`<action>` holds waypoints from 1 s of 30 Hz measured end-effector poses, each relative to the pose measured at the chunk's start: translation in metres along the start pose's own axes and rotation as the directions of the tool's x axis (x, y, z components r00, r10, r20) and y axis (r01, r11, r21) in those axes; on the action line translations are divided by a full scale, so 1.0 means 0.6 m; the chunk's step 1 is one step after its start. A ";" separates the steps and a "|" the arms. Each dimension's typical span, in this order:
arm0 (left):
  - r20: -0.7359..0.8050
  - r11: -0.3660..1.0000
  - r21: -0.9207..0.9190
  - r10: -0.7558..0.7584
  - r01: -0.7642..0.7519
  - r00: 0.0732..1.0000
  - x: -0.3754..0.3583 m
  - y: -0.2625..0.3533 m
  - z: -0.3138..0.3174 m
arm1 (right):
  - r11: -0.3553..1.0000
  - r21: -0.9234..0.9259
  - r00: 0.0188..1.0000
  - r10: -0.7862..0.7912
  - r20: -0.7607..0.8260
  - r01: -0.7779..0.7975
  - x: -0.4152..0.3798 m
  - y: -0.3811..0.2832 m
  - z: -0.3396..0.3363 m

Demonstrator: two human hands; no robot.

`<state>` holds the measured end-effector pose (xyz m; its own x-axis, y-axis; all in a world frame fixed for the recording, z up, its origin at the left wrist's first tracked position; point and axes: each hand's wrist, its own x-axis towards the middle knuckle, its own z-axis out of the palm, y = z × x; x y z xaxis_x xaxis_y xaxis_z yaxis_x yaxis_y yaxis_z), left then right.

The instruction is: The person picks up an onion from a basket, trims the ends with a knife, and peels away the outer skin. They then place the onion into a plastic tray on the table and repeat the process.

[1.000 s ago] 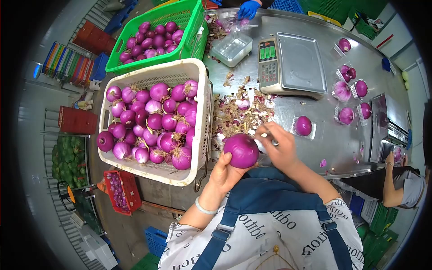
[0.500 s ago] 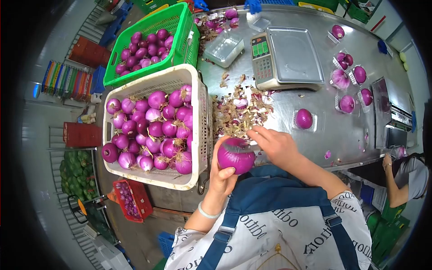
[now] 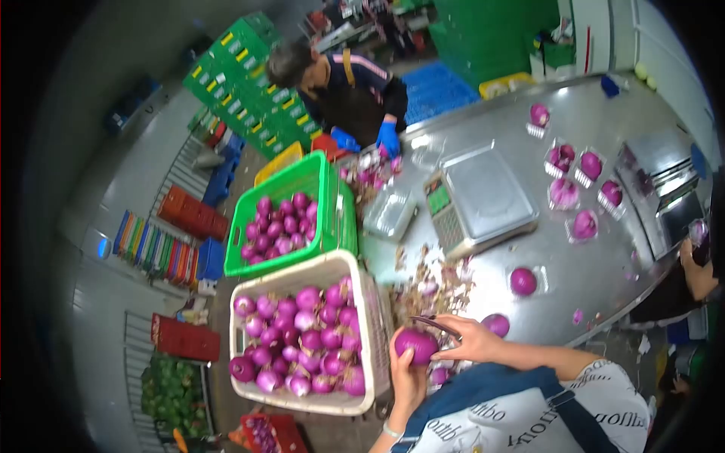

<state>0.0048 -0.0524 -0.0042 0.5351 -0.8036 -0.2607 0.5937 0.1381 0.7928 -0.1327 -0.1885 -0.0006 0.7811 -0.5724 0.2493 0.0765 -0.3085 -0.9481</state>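
My left hand [image 3: 408,377] is wrapped round a peeled red onion [image 3: 417,345], held upright just above the table's near edge. Closed on a small knife [image 3: 438,326], my right hand [image 3: 474,340] is at the onion's right side. The knife's blade looks dark and lies along the onion's top; motion blurs its edge. Behind both hands is a pile of dry onion skins and roots [image 3: 434,291]. Another red onion [image 3: 495,325] lies just beyond my right wrist, and part of one more [image 3: 441,375] shows below the hand.
To the left stand a white crate [image 3: 362,302] and a green crate [image 3: 330,204], both holding red onions. A scale [image 3: 491,196] and plastic trays [image 3: 389,214] are on the steel table. Packed onions [image 3: 563,194] sit at right. Across, a co-worker in blue gloves [image 3: 388,140] handles onions.
The view has tilted up and swung, bringing the co-worker across the table into sight. The knife has shifted from across the onion's top toward its upper right. My left hand keeps its hold.
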 end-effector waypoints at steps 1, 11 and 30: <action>-0.037 1.000 0.005 -0.027 0.028 0.999 0.005 0.000 0.012 | 0.999 -0.050 0.999 0.002 -0.032 -0.004 0.019 0.015 -0.008; -0.012 1.000 0.007 -0.003 0.003 1.000 0.041 -0.026 0.041 | 0.968 -0.089 0.972 -0.235 -0.019 0.233 0.115 -0.089 -0.112; 0.575 0.789 0.582 -0.228 -0.197 0.785 0.157 -0.213 0.140 | 0.215 0.974 0.782 0.618 -0.081 -0.069 -0.262 0.188 -0.161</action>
<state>-0.0714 -0.1945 -0.0836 -0.0610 -0.9958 -0.0688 0.0128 -0.0697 0.9975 -0.3065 -0.2069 -0.1278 0.6076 -0.6999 -0.3753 0.5663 0.7132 -0.4131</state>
